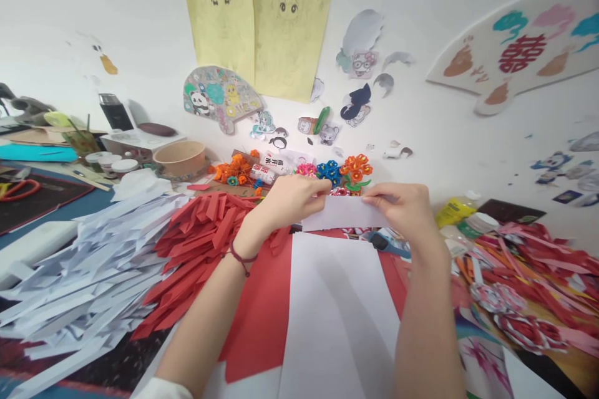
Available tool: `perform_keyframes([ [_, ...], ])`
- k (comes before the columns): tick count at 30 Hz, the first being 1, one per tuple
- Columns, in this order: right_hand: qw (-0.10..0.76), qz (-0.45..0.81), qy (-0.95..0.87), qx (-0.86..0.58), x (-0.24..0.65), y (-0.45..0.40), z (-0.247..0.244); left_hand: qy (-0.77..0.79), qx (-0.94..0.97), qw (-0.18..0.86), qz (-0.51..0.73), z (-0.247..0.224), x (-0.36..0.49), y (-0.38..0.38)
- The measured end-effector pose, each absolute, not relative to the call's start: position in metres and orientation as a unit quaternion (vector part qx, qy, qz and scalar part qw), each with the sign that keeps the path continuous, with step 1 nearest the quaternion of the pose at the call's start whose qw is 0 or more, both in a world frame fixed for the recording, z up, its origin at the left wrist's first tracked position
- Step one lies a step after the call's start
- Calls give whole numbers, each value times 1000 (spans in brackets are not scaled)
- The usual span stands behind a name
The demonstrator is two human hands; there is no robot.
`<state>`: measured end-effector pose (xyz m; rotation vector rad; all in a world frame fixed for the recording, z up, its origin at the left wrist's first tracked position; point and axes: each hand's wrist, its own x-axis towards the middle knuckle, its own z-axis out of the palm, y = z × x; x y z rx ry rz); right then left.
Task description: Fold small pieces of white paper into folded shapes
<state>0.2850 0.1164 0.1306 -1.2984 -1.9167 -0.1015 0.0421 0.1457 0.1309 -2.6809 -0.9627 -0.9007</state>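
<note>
Between my two hands a white paper strip [345, 212] is held up lengthwise over the table. My left hand [299, 194], with a dark red cord bracelet at the wrist, pinches its left end near the top edge. At the other end, the thumb and fingers of my right hand [397, 202] are closed on the top corner. Below the strip lies a white paper sheet [334, 312], its long side running towards me. Red paper [257, 305] shows from under that sheet on both sides.
Piles of white paper strips [93, 274] and red paper strips [206, 237] lie at left. Orange and blue paper flowers [355, 168] stand against the wall. Coloured strips [538, 262] and rosettes [528, 330] cover the right. A beige bowl [180, 157] and red-handled scissors [21, 190] are further left.
</note>
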Motion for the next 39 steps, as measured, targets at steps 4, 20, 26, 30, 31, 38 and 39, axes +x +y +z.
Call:
perform_keyframes([
  [4,409,-41,-745,-525,290,119,128,-324,-896,69,-296,133,36,146],
  [20,380,-39,-737,-557,288,126,124,-341,-863,120,-352,143,37,138],
  [26,371,-21,-755,-540,283,125,127,-332,-881,156,-300,128,57,142],
  [30,356,15,-762,-541,283,119,129,-321,-889,145,-293,123,54,151],
  [31,349,21,-765,-541,281,118,130,-319,-889,144,-296,123,54,151],
  [38,298,26,-803,-516,254,114,139,-305,-894,136,-299,124,55,148],
  [39,286,21,-807,-516,250,114,139,-305,-895,136,-296,124,55,148],
])
